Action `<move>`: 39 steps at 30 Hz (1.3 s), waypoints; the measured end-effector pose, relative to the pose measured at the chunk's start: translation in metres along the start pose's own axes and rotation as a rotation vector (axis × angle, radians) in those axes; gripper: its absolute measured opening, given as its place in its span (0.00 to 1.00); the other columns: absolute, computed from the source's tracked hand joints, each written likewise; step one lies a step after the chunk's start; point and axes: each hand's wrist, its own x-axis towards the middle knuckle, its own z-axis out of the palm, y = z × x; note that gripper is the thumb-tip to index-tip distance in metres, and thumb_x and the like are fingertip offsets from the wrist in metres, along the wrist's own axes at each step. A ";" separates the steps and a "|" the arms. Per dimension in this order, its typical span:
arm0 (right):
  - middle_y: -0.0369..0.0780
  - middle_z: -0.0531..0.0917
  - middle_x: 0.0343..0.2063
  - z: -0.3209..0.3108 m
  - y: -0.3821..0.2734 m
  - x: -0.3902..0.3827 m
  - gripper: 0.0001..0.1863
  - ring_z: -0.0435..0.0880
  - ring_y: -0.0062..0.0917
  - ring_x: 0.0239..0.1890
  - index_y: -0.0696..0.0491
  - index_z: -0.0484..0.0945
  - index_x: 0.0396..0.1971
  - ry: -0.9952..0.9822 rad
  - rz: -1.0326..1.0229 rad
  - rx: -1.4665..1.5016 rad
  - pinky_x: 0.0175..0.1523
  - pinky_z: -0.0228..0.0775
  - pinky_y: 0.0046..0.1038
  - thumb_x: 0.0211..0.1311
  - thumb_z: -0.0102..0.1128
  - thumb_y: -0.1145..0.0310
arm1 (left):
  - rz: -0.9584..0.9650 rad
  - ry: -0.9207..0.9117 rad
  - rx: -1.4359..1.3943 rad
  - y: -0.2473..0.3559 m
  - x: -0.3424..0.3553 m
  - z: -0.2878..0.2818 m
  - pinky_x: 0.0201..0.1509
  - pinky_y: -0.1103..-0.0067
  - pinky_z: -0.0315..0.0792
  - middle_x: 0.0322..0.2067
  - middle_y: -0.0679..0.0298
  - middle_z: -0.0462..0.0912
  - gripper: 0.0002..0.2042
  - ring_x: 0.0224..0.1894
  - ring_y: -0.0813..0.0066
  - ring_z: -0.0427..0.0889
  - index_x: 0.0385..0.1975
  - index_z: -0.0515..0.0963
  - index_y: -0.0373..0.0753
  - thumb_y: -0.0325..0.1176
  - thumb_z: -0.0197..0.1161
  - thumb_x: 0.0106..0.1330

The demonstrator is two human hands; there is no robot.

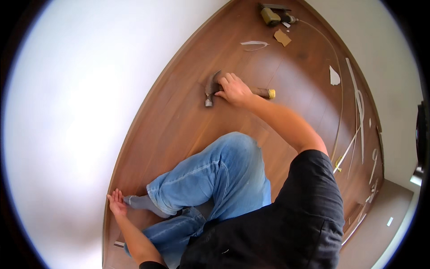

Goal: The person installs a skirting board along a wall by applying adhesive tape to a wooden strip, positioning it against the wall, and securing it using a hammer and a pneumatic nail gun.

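Observation:
A claw hammer (209, 92) with a yellow-tipped handle lies on the wooden floor ahead of me. My right hand (234, 89) has its fingers curled around the hammer just behind the metal head. At the lower left, my left hand (116, 202) is open, fingers extended, against the wooden skirting strip (131, 131) at the foot of the white wall, beside my grey-socked foot (148, 204).
A nail gun (271, 17) with a hose sits at the far end, near a cardboard scrap (282, 37) and white scraps (253, 43). Long white strips (361, 112) lie along the right wall (380, 67). My jeans-clad legs (206, 170) are folded below the hammer.

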 end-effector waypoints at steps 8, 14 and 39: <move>0.50 0.84 0.49 -0.054 0.123 0.095 0.22 0.84 0.36 0.49 0.60 0.80 0.45 0.562 0.447 0.311 0.49 0.76 0.39 0.70 0.63 0.53 | 0.055 0.081 -0.039 -0.008 -0.018 -0.025 0.62 0.73 0.72 0.64 0.61 0.79 0.32 0.62 0.68 0.78 0.67 0.69 0.38 0.60 0.53 0.78; 0.46 0.83 0.43 -0.112 0.346 0.186 0.38 0.81 0.38 0.40 0.62 0.76 0.58 1.062 1.042 1.086 0.41 0.77 0.42 0.66 0.69 0.42 | -0.006 0.065 -0.027 0.001 -0.026 -0.026 0.83 0.66 0.43 0.79 0.57 0.55 0.43 0.81 0.62 0.51 0.80 0.49 0.37 0.65 0.46 0.78; 0.48 0.81 0.60 -0.134 0.006 -0.018 0.27 0.84 0.43 0.57 0.58 0.77 0.62 0.908 0.628 1.541 0.63 0.78 0.45 0.64 0.65 0.65 | -0.023 -0.007 -0.104 0.038 -0.048 0.036 0.73 0.69 0.65 0.68 0.55 0.75 0.33 0.71 0.65 0.72 0.69 0.66 0.32 0.57 0.52 0.80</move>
